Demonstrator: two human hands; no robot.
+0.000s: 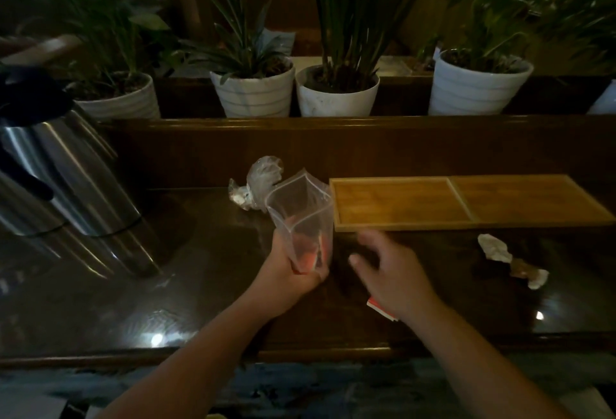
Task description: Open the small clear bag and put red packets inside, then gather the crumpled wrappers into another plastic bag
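My left hand (289,268) grips the lower part of a clear plastic zip bag (301,215) held upright with its mouth open; something red shows through the bag near my fingers. My right hand (388,270) hovers just right of the bag, above the dark wooden table (200,285), fingers loosely spread and holding nothing. A small red-and-white packet (378,308) lies on the table, partly hidden under my right wrist.
A bamboo tray (466,202) with two compartments lies at the back right. Crumpled clear plastic (256,185) sits behind the bag. Crumpled paper scraps (510,258) lie at right. Steel thermos jugs (60,185) stand at left. White plant pots (336,92) line the ledge behind.
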